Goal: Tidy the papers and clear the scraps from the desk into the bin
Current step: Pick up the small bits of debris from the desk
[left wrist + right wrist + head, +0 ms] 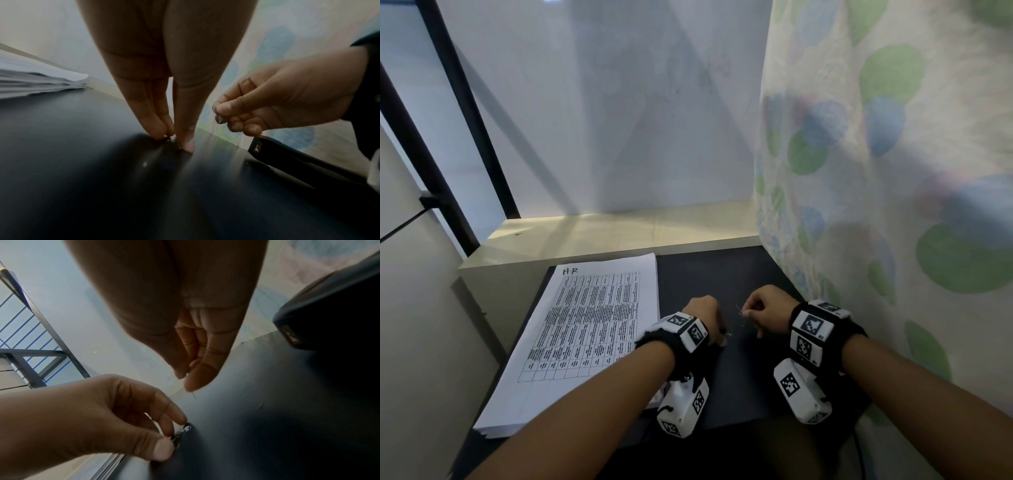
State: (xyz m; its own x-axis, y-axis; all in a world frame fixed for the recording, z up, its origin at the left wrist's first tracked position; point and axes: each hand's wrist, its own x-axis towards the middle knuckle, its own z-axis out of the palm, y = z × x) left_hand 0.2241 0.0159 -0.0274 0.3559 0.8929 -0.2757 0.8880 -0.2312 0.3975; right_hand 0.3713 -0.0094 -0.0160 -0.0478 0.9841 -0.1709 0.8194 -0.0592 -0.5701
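Note:
A stack of printed papers (585, 335) with a table on the top sheet lies on the left of the dark desk (722, 274). Just right of it, my left hand (723, 337) pinches a small shiny metal scrap (183, 431) against the desk top with thumb and fingertips (160, 131). My right hand (745, 313) hovers slightly above the desk. Its thumb and forefinger pinch thin wire-like scraps (193, 395), whose ends stick out. The two hands are a few centimetres apart. In the left wrist view the paper stack (30, 81) shows edge-on at the left.
A flowered curtain (893, 171) hangs along the desk's right edge. A pale ledge (602, 233) and a white wall close off the back, with a black frame (465, 120) at the left. A long black object (287, 157) lies on the desk under my right hand.

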